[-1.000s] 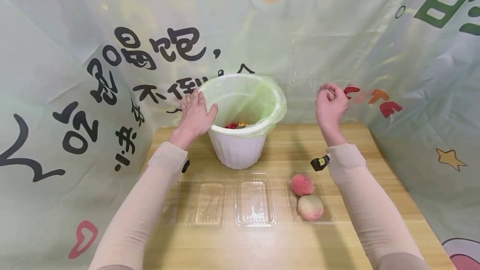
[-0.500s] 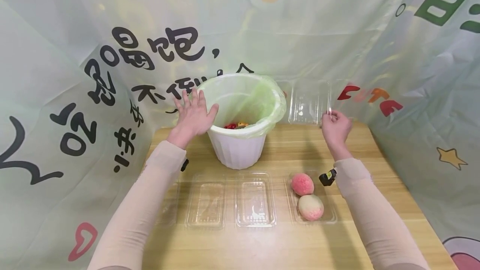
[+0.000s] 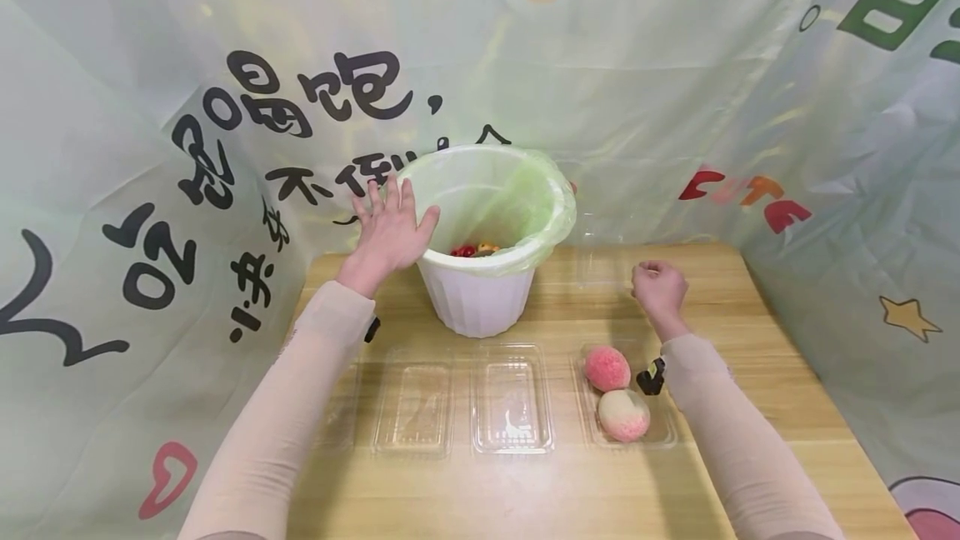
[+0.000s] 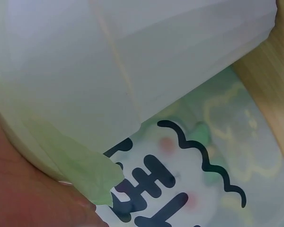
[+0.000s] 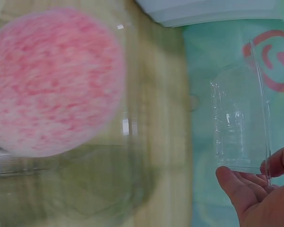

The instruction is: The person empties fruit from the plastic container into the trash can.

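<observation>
My left hand point(image 3: 390, 227) rests at the left rim of a white bucket point(image 3: 480, 298), its fingers spread. A pale green bag lines the bucket, and small red and yellow things point(image 3: 472, 250) show at the bottom. In the right wrist view my right hand point(image 5: 260, 189) pinches a clear plastic box point(image 5: 239, 118) between thumb and fingers; in the head view this box is faint, just right of the bucket. Nearer me, a pink peach point(image 3: 607, 368) and a paler peach point(image 3: 624, 415) sit in another clear tray point(image 3: 663, 436), below the right hand.
Two clear plastic trays lie on the wooden table point(image 3: 480, 498) in front of the bucket, a middle tray point(image 3: 512, 448) and a left tray point(image 3: 412, 447). A further clear tray point(image 3: 337, 415) is partly behind the left sleeve. Printed cloth point(image 3: 645, 107) walls the table's back and sides.
My right hand has come down and slightly toward me with the clear box, from up against the back cloth to lower over the table. The left hand has stayed at the bucket rim.
</observation>
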A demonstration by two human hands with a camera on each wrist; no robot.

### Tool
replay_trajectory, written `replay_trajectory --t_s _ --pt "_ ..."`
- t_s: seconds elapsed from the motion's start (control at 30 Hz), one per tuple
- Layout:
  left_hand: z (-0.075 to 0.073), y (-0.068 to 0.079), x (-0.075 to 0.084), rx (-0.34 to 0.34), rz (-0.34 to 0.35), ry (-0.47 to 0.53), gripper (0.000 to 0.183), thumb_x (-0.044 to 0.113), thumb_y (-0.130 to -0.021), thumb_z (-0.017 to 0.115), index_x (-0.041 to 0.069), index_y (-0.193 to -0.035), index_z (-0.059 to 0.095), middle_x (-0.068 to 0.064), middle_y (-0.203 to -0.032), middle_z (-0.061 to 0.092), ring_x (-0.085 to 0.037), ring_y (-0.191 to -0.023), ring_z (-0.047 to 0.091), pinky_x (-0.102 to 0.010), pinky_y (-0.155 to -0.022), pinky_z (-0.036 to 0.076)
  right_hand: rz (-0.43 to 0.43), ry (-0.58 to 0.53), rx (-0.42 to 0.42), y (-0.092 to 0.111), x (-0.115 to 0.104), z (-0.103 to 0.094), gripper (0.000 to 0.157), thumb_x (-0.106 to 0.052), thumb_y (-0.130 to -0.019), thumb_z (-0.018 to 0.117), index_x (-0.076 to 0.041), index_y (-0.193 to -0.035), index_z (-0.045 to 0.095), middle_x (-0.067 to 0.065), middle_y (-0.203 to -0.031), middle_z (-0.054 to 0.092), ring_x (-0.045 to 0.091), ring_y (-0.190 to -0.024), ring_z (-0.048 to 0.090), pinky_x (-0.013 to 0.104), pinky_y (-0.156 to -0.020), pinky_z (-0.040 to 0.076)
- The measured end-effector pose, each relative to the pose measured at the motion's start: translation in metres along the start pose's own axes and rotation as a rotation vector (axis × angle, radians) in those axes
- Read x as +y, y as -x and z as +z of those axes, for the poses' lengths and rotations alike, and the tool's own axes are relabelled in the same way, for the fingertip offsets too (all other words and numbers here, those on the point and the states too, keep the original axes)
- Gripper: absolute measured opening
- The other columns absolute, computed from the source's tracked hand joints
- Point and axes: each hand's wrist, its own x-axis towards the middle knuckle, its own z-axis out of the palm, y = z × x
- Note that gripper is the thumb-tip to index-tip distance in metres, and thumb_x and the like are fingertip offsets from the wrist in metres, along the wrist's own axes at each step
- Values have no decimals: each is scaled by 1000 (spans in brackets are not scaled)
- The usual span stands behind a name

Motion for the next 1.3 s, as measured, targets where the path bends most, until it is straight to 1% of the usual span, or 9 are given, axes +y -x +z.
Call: replay_trajectory --t_s 0.17,0.27,0.33,0.4,0.6,0.83,0.97,1.03,1.3 --pt "0 0 1 -6 -4 0 88 64 -107 17 1 -168 4 -25 -175 -8 -51 -159 -16 -72 -122 -19 -9 96 -24 -2 13 3 42 -20 -99 53 5 -130 69 14 -94 80 5 -63 67 19 -65 50" --pt "-1 0 2 -8 -8 2 88 63 -107 18 1 -168 4 -24 -175 -8 -52 -159 -16 -72 -122 -19 -1 142 -56 -2 20 5 45 -20 -99 51 6 -132 67 23 -113 76 28 -96 72 35 -86 56" --pt "-1 0 2 -9 -9 4 88 63 -108 18 1 -168 4 -24 -175 -8 -52 -159 -15 -72 -122 -19 3 159 -73 -1 24 6 46 -20 -99 50 8 -133 66 29 -126 70 42 -117 63 47 -99 53" --pt "-1 0 2 -7 -8 8 87 62 -108 19 1 -168 4 -24 -176 -8 -52 -160 -14 -72 -123 -18 14 168 -82 0 28 8 47 -20 -98 50 8 -132 66 29 -126 70 41 -118 61 54 -106 50" --pt "0 -2 1 -7 -2 19 87 62 -108 19 1 -168 4 -24 -176 -7 -52 -160 -14 -73 -124 -15 13 182 -115 2 33 10 48 -20 -99 47 9 -133 66 25 -106 77 26 -84 72 50 -98 56" --pt "0 -1 1 -11 -8 24 87 62 -108 20 1 -168 4 -24 -176 -7 -52 -160 -13 -73 -123 -16 9 206 -201 4 35 10 51 -17 -102 45 13 -142 56 34 -130 67 27 -81 78 53 -105 55" --pt "0 -1 0 -9 -6 24 87 62 -108 19 2 -168 4 -24 -176 -8 -52 -160 -13 -73 -123 -16 17 203 -210 3 39 10 53 -17 -101 44 13 -143 55 35 -132 66 10 -68 70 50 -103 56" --pt "0 -1 -1 -8 -5 22 87 62 -107 19 1 -168 4 -24 -176 -7 -53 -160 -13 -73 -123 -15 15 197 -222 1 43 9 55 -18 -101 44 13 -145 53 35 -132 65 8 -69 69 46 -99 58" --pt "1 0 0 -15 -12 27 88 63 -108 19 2 -168 3 -24 -176 -9 -52 -160 -13 -72 -123 -17 0 170 -384 6 55 -10 66 -25 -106 44 20 -153 33 43 -138 56 44 -113 70 39 -87 65"
